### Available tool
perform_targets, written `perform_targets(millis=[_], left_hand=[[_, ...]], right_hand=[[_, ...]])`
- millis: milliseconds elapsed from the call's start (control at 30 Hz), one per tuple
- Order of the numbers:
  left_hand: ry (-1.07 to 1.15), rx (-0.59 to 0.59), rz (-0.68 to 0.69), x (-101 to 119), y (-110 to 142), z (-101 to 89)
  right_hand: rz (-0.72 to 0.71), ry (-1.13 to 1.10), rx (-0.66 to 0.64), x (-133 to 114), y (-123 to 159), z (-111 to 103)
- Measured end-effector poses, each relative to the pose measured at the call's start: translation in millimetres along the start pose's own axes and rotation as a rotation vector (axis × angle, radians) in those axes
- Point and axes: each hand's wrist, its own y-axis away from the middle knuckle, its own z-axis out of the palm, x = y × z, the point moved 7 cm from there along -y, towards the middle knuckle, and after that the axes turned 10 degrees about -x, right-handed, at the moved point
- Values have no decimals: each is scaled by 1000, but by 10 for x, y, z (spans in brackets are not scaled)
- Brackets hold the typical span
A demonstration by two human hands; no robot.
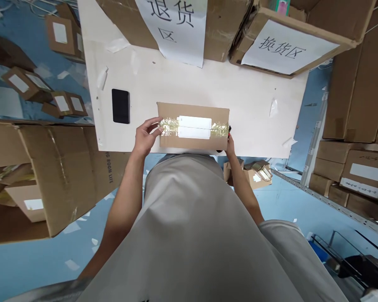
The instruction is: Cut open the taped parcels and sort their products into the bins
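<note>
A sealed cardboard box (pixel 192 111) sits between the person's two hands at the near edge of the bench (pixel 252 100), its long axis running left to right, across the front of the body. A taped seam follows that same axis over the upward face, passing beneath or through the white label (pixel 194 122), with shiny tape (pixel 169 127) at either end. Neither hand is plainly nearer: each meets one short end. The left hand (pixel 144 137) comes in from the left, its fingers and thumb parted, the tips touching the box just where the tape reaches the edge, so the box lies directly to their right. The right hand (pixel 230 146) is at the opposite end, beside a small black-and-red object (pixel 229 132); the box hides most of its fingers, and whether they are closed around that object cannot be told. A dark phone (pixel 121 106) lies to the left, well apart from the box, and two cartons with paper signs, a left carton (pixel 227 25) and a right carton (pixel 343 21), stand along the far side.
</note>
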Motion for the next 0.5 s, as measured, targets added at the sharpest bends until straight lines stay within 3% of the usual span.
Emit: perform_targets(millis=[133, 233, 300, 400, 500], left_hand=[[32, -23, -5, -115, -8, -181], [71, 5, -21, -204, 14, -371], [65, 22, -5, -218, 7, -443], [35, -19, 14, -225, -95, -358], [21, -112, -7, -282, -291, -84]], right_hand=[[180, -232, 112, 207, -42, 76], [144, -297, 227, 120, -13, 64], [88, -276, 338, -13, 85, -55], [35, -166, 517, -256, 357, -378], [22, 47, 643, -585, 641, -684]])
